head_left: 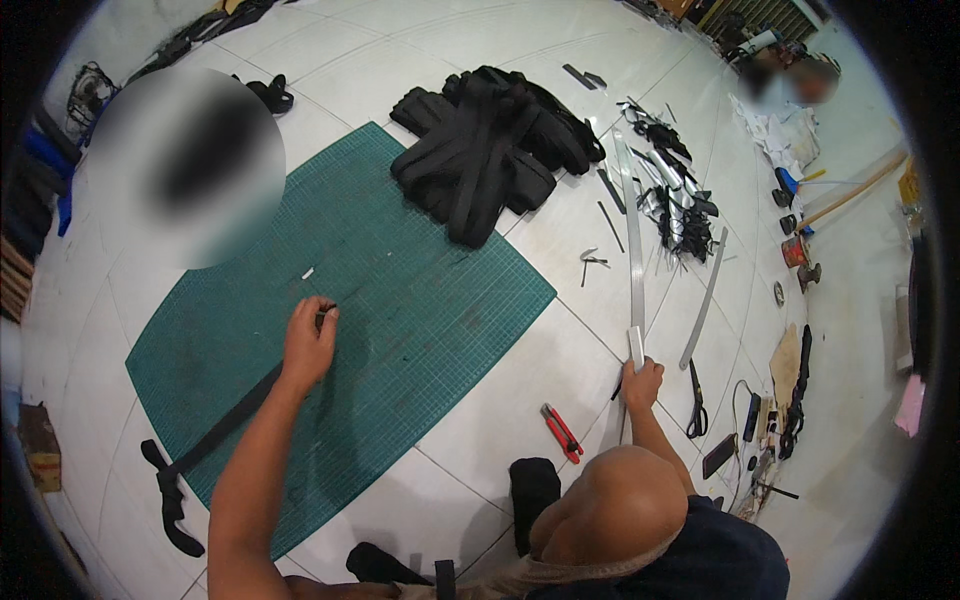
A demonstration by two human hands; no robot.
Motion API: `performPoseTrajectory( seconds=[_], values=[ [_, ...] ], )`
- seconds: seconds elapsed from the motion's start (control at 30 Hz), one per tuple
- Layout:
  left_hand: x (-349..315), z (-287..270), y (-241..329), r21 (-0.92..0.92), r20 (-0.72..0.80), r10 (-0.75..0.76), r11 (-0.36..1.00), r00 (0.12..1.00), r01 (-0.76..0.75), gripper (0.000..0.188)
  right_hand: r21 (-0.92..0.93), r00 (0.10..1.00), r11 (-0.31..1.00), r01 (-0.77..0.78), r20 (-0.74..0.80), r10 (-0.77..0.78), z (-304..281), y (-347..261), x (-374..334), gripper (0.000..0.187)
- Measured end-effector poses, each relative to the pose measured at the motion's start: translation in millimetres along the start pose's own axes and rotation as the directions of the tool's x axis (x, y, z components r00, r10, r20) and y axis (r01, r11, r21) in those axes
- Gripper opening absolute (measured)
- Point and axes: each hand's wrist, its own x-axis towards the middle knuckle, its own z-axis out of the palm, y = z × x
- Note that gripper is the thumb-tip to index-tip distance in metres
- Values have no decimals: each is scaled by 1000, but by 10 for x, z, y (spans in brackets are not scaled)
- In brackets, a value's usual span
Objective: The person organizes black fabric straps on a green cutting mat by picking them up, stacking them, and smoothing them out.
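Note:
My left hand is closed over the green cutting mat, its fingertips pinching the end of a black fabric strap. That strap runs back beneath my forearm to the mat's left edge, where a black looped piece lies on the floor. On the right, my right hand grips the near end of a long metal ruler, beside a short pale block on it. A pile of black fabric straps covers the mat's far corner. A red utility knife lies between the mat and my right knee.
Past the ruler sit a heap of black and silver scraps and a second metal strip. Black-handled scissors and a phone lie near my right forearm. A wooden stick leans at the right wall. A blurred patch hides the upper left.

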Motion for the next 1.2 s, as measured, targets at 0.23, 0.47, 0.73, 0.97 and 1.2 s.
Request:
performPoseTrajectory(
  seconds=[0.23, 0.47, 0.73, 0.97, 1.2],
  values=[
    [163, 146, 88, -181, 77, 20, 983, 997, -6, 29, -211, 993, 977, -36, 103, 58, -358, -227, 52, 66],
    [384, -654, 136, -19, 285, -74, 996, 956, 83, 35, 190, 983, 965, 183, -4, -185, -1140, -958, -2, 66],
    [-163, -328, 283, -10, 440, -382, 903, 813, 430, 44, 390, 564, 658, 644, 340, -753, -1462, -2421, -508, 55],
    [-156, 104, 298, 56, 510, -475, 850, 717, 523, 41, 253, 277, 374, 892, 347, -896, -301, -3148, -115, 56],
    [-176, 741, 152, -244, 430, -587, 656, 686, 714, 34, 4, -88, -88, 996, 162, -983, 200, -3791, 532, 60]
  ],
)
